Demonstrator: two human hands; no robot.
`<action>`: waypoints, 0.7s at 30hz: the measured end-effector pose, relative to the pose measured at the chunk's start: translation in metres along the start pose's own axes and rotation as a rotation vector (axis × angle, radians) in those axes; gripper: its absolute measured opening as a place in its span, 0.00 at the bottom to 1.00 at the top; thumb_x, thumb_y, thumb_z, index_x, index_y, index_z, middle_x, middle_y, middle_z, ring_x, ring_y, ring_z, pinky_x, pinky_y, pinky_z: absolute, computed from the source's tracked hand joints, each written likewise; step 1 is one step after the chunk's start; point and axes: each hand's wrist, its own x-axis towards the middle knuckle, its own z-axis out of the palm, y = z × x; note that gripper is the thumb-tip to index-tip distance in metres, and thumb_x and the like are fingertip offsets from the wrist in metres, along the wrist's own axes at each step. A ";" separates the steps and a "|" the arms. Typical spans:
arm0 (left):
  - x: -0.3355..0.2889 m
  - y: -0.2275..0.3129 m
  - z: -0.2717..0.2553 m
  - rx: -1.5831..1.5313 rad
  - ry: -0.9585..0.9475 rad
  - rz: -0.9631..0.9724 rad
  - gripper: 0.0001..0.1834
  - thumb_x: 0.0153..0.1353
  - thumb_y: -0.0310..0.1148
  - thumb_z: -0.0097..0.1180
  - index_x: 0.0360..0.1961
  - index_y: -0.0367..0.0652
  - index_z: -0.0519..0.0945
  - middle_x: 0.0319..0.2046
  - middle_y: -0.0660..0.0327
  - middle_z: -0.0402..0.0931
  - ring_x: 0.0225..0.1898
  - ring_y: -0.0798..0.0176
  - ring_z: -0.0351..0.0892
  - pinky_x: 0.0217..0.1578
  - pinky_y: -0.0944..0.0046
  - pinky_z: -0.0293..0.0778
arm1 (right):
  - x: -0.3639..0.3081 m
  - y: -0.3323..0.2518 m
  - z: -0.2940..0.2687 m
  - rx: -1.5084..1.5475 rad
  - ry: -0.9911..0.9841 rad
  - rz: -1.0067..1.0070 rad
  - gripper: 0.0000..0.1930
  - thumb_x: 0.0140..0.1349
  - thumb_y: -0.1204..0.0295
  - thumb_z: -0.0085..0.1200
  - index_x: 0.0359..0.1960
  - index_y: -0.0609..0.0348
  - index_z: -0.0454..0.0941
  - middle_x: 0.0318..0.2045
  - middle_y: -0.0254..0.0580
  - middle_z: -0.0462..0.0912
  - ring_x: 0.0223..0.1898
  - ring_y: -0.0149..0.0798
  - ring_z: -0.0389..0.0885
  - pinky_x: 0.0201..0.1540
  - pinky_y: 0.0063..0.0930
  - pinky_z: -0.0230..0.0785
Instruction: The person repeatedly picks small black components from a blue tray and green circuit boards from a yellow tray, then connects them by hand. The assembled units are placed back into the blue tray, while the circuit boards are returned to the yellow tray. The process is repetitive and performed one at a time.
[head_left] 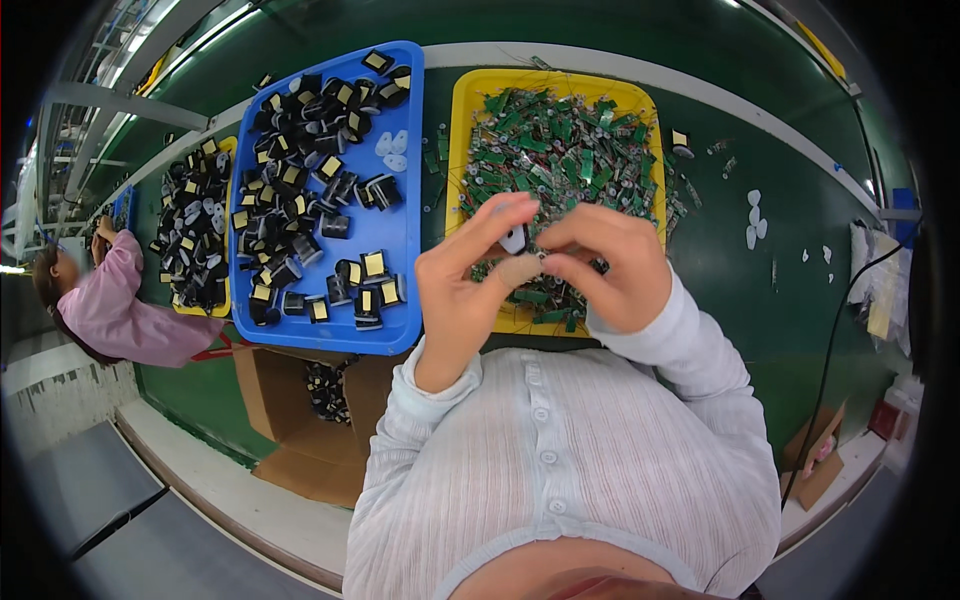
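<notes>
Frame centre | left hand [460, 280] holds small black-and-white rounded piece [514, 240] between thumb and fingers, white face toward camera, long axis unclear | right hand [622, 272] narrowly pinched, contents unclear | yellow rectangular plastic tray [642, 97] lies beneath, rims on both sides; green tabletop [715, 235] extends at frame right

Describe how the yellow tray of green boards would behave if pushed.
The yellow tray probably resists a light push, since green boards cover it in a dense heap. It seems unlikely to tip, being broad and shallow. The topmost boards might spill if jolted.
</notes>
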 end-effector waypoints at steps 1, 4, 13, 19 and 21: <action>0.005 -0.004 -0.003 -0.005 -0.006 -0.041 0.22 0.46 0.24 0.58 0.46 0.38 0.75 0.44 0.55 0.74 0.38 0.67 0.74 0.36 0.70 0.72 | 0.008 0.004 -0.001 0.031 -0.033 0.030 0.06 0.48 0.77 0.55 0.29 0.64 0.74 0.24 0.43 0.75 0.25 0.39 0.76 0.27 0.24 0.68; 0.026 -0.019 -0.020 0.180 0.006 -0.066 0.28 0.46 0.26 0.59 0.52 0.38 0.69 0.47 0.53 0.72 0.40 0.63 0.75 0.37 0.66 0.72 | 0.044 0.024 -0.011 -0.135 -0.119 0.003 0.06 0.48 0.74 0.56 0.29 0.60 0.76 0.24 0.44 0.77 0.28 0.44 0.77 0.31 0.30 0.69; 0.038 -0.072 -0.100 1.529 0.029 -0.283 0.28 0.42 0.32 0.61 0.49 0.48 0.70 0.42 0.58 0.69 0.42 0.54 0.70 0.37 0.59 0.71 | 0.197 0.198 -0.096 -1.143 0.125 0.382 0.08 0.54 0.69 0.52 0.36 0.52 0.77 0.33 0.43 0.79 0.36 0.46 0.77 0.41 0.35 0.69; 0.035 -0.065 -0.103 1.413 0.076 -0.255 0.16 0.44 0.32 0.60 0.33 0.41 0.68 0.32 0.54 0.73 0.31 0.50 0.75 0.28 0.57 0.72 | 0.193 0.242 -0.108 -0.847 0.119 0.608 0.10 0.55 0.67 0.53 0.39 0.53 0.76 0.37 0.40 0.79 0.38 0.42 0.77 0.44 0.31 0.68; 0.034 -0.063 -0.103 1.374 0.109 -0.227 0.16 0.45 0.32 0.60 0.33 0.40 0.68 0.31 0.52 0.74 0.31 0.50 0.75 0.29 0.57 0.72 | 0.178 0.237 -0.115 -0.728 0.154 0.521 0.11 0.54 0.68 0.54 0.39 0.54 0.76 0.38 0.40 0.78 0.39 0.41 0.76 0.45 0.29 0.67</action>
